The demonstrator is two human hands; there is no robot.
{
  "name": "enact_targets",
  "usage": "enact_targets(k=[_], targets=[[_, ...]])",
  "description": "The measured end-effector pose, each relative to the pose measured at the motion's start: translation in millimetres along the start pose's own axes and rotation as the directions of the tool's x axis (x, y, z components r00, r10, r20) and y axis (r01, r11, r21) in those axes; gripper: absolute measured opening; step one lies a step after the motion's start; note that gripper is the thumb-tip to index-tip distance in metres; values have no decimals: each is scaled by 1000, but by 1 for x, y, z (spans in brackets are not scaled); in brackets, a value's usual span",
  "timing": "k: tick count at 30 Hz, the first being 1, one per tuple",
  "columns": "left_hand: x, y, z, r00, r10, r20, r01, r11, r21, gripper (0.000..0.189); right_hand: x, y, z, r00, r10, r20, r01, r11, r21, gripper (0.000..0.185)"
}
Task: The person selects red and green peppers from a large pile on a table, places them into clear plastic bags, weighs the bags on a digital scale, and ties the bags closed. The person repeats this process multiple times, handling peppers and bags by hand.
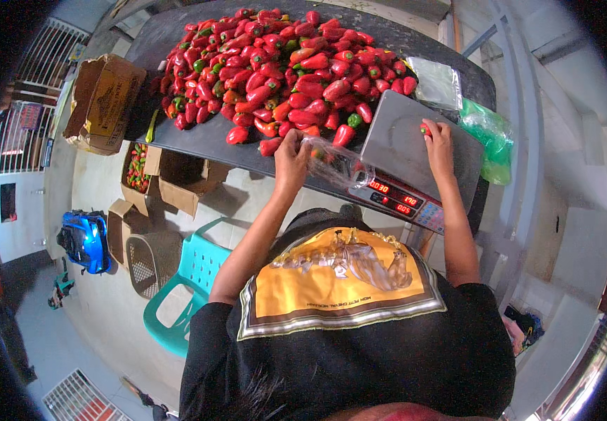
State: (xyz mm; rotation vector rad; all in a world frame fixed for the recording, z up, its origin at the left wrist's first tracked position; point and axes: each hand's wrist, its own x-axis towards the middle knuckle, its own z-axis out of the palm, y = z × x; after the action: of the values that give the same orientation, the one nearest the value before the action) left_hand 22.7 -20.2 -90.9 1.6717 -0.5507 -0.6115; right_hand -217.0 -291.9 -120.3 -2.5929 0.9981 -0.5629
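Note:
A large heap of red peppers (pixel 261 68), with a few green and orange ones, covers much of the dark tabletop (pixel 203 142). My left hand (pixel 292 158) pinches the edge of a clear plastic bag (pixel 337 163), which hangs over the table's near edge and touches the scale's display side. My right hand (pixel 440 144) holds a small red pepper (pixel 425 128) above or on the grey plate of the digital scale (pixel 398 126); whether the pepper rests on the plate I cannot tell. Red digits glow on the scale's display panel (pixel 391 197).
Clear plastic bags (pixel 435 83) and a green plastic bag (pixel 487 137) lie beyond the scale. A cardboard box (pixel 104 105) stands at the table's left end. Below are open cartons (pixel 179 192), one with peppers, a basket (pixel 148 263) and a teal plastic chair (pixel 190 294).

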Motion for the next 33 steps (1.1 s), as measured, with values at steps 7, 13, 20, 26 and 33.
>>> enact_targets(k=[7,13,20,26,33], targets=[[-12,29,-8,1000,-16,-20,19,992,127,7,9,-97,-25,958,152,244,-278,274,921,36],[-3,18,-3,1000,-6,-11,6,1000,-27,9,-18,-214,18,939,-332,93,83,479,874,34],[-8,-1,-10,988,148,-48,-140,979,151,13,-19,-228,61,770,-294,567,-337,567,752,35],[-10,-4,-42,972,181,-151,-146,965,219,12,-20,-222,57,736,-526,426,370,840,398,32],[-28,34,-59,952,214,219,-215,976,-19,15,-22,-248,13,917,-396,55,339,844,416,34]])
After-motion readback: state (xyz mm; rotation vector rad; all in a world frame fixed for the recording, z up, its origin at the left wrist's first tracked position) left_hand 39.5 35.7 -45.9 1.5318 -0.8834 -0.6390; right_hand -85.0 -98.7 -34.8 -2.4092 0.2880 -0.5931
